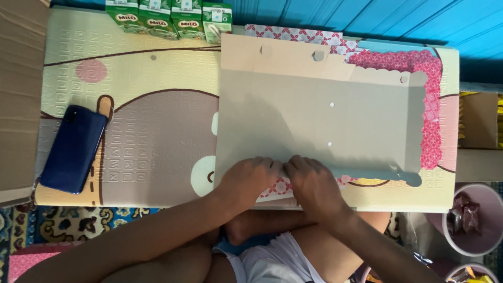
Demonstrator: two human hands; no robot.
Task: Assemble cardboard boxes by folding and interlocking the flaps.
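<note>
Both hands are down on the near edge of the flat grey cardboard sheet (319, 120): left hand (250, 178) and right hand (313, 181) side by side, fingers curled, pinching its pink-patterned flap. The sheet lies on the patterned mat (146, 105). Four green drink cartons (170, 18) line the far edge; a dark blue phone (73, 148) sits left.

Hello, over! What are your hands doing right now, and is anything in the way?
Left hand, right hand: pressing near edge of flat grey cardboard sheet. Sheet lies on play mat. Blue phone, green drink cartons: well clear.
</note>
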